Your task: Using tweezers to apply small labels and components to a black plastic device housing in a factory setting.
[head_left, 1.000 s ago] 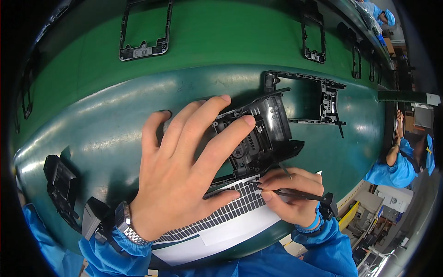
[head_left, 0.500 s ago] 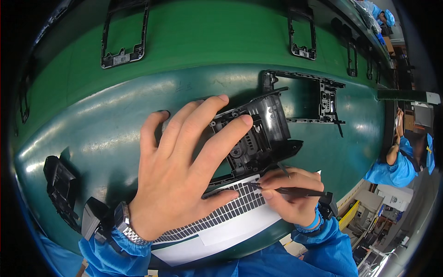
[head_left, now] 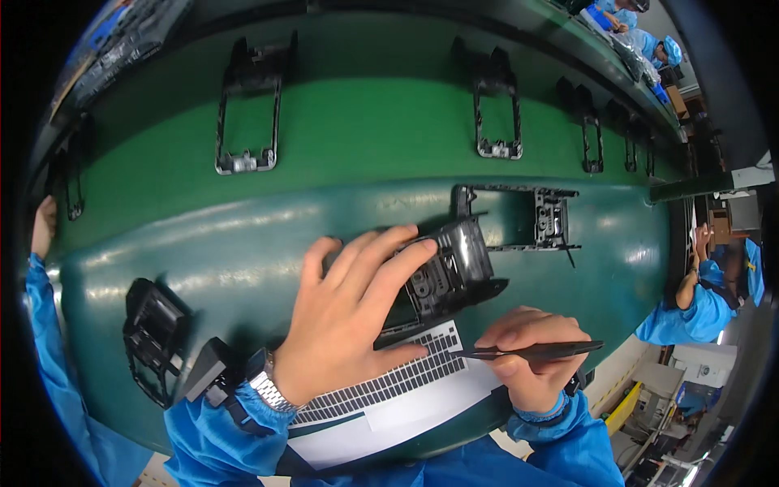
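My left hand (head_left: 345, 316) lies spread over a black plastic housing (head_left: 469, 258), its fingertips on the part and its thumb on a white sheet (head_left: 422, 406). Rows of small black rectangular pads (head_left: 406, 377) cover the sheet's upper part. In my right hand (head_left: 535, 357), closed in a pinch, is a pair of black tweezers (head_left: 560, 350). Their tips point left, over the right end of the pad rows. Whether a pad is between the tips is too small to tell. My left palm and fingers hide the housing's left portion.
Another open black frame (head_left: 552, 219) lies just beyond the housing. At the left sits a separate black part (head_left: 154, 325). Several black frames, one of them a rectangular frame (head_left: 247, 161), stand along the green belt (head_left: 365, 130). A co-worker's arm (head_left: 40, 268) reaches in at far left.
The view has shifted, showing more of the belt and a co-worker's arm at left. My right hand and the tweezers have drawn slightly away from the housing. My left hand stays on it.
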`<state>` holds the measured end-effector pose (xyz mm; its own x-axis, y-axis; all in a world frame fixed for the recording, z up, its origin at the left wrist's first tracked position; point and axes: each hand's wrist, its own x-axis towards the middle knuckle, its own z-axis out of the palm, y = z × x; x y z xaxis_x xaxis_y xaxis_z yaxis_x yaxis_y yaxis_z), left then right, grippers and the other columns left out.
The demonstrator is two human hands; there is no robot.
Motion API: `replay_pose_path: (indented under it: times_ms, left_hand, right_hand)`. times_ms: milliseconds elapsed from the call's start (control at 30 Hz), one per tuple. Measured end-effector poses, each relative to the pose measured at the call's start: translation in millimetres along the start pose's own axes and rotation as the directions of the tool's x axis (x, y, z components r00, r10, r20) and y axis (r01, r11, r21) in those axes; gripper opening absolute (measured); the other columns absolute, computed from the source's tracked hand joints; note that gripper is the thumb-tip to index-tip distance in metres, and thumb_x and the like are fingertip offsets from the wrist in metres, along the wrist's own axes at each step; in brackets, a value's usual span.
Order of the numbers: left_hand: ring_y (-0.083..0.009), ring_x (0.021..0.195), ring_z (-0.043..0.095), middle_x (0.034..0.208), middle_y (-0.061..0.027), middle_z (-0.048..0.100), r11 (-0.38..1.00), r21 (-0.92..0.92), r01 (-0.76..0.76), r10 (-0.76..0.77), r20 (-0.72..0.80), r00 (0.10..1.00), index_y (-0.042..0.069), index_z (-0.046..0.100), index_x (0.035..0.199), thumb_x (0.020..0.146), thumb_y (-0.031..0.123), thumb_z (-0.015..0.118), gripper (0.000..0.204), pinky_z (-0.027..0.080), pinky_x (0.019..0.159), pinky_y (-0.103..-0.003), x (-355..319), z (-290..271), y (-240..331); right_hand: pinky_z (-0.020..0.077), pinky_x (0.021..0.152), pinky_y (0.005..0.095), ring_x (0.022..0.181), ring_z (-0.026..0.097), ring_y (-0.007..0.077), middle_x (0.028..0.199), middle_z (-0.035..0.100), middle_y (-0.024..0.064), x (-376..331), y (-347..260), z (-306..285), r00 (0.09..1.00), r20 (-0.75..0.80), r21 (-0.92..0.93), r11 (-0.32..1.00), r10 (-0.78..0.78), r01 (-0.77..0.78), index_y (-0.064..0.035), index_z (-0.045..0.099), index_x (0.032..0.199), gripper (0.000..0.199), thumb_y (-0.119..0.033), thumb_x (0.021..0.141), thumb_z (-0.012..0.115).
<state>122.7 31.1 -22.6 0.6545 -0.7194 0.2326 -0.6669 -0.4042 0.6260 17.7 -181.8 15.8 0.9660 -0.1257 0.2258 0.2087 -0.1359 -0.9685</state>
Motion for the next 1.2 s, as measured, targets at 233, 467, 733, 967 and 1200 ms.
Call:
replay_pose_path:
  times_ms: [233, 467, 733, 967, 1200]
  left_hand:
    - [-0.0390, 0.122, 0.060, 0.129, -0.0197, 0.064, 0.962, -0.263, 0.074, -0.079, -0.009, 0.997, 0.001, 0.055, 0.132, 0.066, 0.027, 0.094, 0.081, 0.047, 0.106, -0.047, -3, -19, -2]
    - [-0.0390, 0.122, 0.061, 0.126, -0.0179, 0.065, 0.956, -0.291, 0.032, -0.048, -0.049, 0.998, 0.001, 0.057, 0.130, 0.067, 0.027, 0.093, 0.077, 0.048, 0.104, -0.048, -1, -10, -1]
    - [-0.0383, 0.119, 0.063, 0.124, -0.0170, 0.065, 0.956, -0.293, 0.015, -0.036, -0.068, 0.997, 0.000, 0.057, 0.129, 0.068, 0.028, 0.092, 0.076, 0.049, 0.103, -0.049, -1, -8, -1]
    - [-0.0381, 0.119, 0.063, 0.123, -0.0166, 0.066, 0.959, -0.283, 0.016, -0.037, -0.069, 0.997, 0.000, 0.058, 0.129, 0.067, 0.028, 0.093, 0.076, 0.049, 0.102, -0.049, 4, -7, 3]
    - [-0.0370, 0.121, 0.061, 0.120, -0.0194, 0.065, 0.959, -0.283, 0.015, -0.032, -0.053, 0.998, 0.001, 0.054, 0.132, 0.072, 0.031, 0.088, 0.076, 0.047, 0.104, -0.049, 5, -10, 5]
  right_hand:
    - [0.0493, 0.086, 0.0346, 0.091, 0.067, 0.0221, 0.094, 0.075, 0.0071, 51, 2, 22, 0.996, -0.079, -0.205, 0.977, 0.049, -0.064, -0.0038, 0.071, 0.096, 0.017, -0.004, 0.083, 0.081]
    - [0.0541, 0.085, 0.0343, 0.094, 0.071, 0.0228, 0.094, 0.073, 0.0130, 53, 20, 18, 0.998, -0.029, -0.130, 0.990, 0.055, -0.058, -0.0002, 0.067, 0.097, 0.016, 0.000, 0.086, 0.079]
    - [0.0536, 0.088, 0.0365, 0.092, 0.072, 0.0257, 0.092, 0.074, 0.0131, 55, 18, 15, 1.000, 0.014, -0.186, 0.983, -0.004, 0.006, 0.0003, 0.064, 0.096, 0.018, 0.001, 0.086, 0.078]
    - [0.0531, 0.089, 0.0390, 0.091, 0.073, 0.0274, 0.091, 0.074, 0.0127, 56, 17, 8, 0.999, 0.029, -0.210, 0.977, -0.025, 0.030, -0.0004, 0.065, 0.096, 0.017, 0.000, 0.085, 0.079]
    - [0.0516, 0.090, 0.0392, 0.091, 0.073, 0.0277, 0.091, 0.074, 0.0122, 56, 14, 8, 0.999, 0.037, -0.218, 0.975, -0.032, 0.039, -0.0004, 0.065, 0.096, 0.017, 0.000, 0.085, 0.079]
